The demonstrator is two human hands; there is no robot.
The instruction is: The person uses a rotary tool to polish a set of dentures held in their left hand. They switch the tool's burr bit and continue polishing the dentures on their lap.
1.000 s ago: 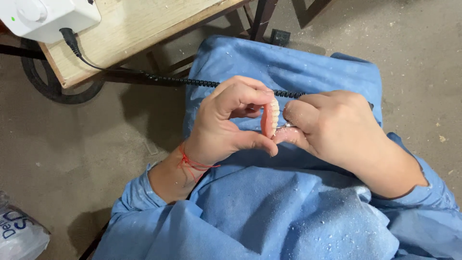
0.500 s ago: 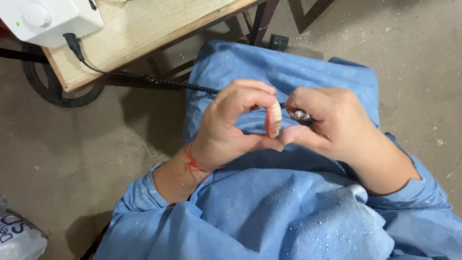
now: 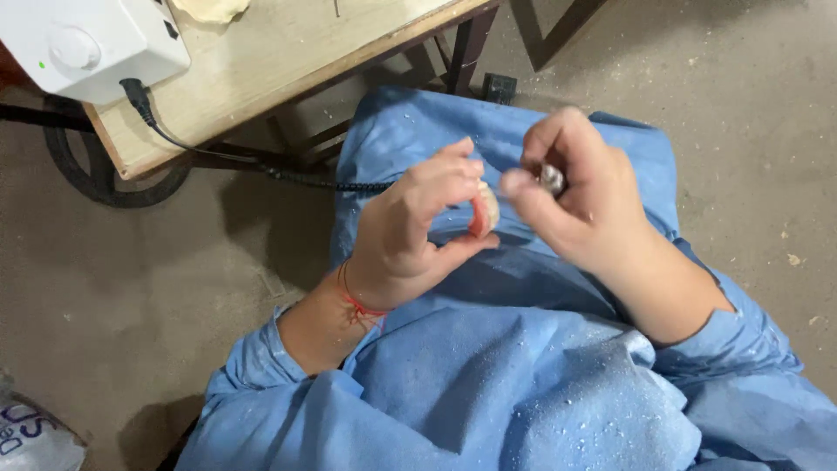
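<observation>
Far left, up top: a white box [image 3: 91, 44] with a round knob, sitting on a wooden desk [image 3: 253, 83]. Black cord [image 3: 261, 166] plugged into the box, running right, curly near the lap. Lower left corner: a white bag [image 3: 35, 436] on the gray floor [image 3: 131, 305]. In the middle: left hand [image 3: 410, 235] over a blue gown [image 3: 488, 392], red string [image 3: 357, 301] around the wrist, fingers [image 3: 453, 166] and thumb pinching a small pink and white set of fake teeth [image 3: 484, 212]. Just to the right: right hand [image 3: 584, 205], a bit blurry, fingers [image 3: 523, 187] curled tight around a small shiny metal tool [image 3: 551, 179], close beside the teeth. Touching or not, cannot tell.
</observation>
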